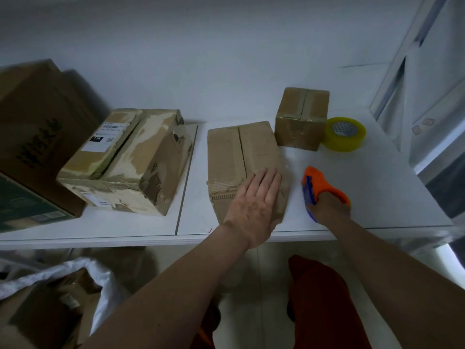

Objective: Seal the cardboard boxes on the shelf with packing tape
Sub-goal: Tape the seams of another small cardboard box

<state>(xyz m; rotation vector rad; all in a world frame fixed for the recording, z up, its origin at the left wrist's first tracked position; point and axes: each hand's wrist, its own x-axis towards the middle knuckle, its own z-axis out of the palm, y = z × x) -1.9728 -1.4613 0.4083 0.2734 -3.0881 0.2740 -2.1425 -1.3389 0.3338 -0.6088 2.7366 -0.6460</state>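
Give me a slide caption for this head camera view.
Left hand flat on unsealed box; right hand grips orange tool.

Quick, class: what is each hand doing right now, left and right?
Left hand: open, flat on the middle cardboard box.
Right hand: gripping the orange tape dispenser.

Large box (37,117): we see it blurred, cut by the left edge.
Tape dispenser (320,187): our right hand (329,207) hides its handle.
Label (105,136): print too small.
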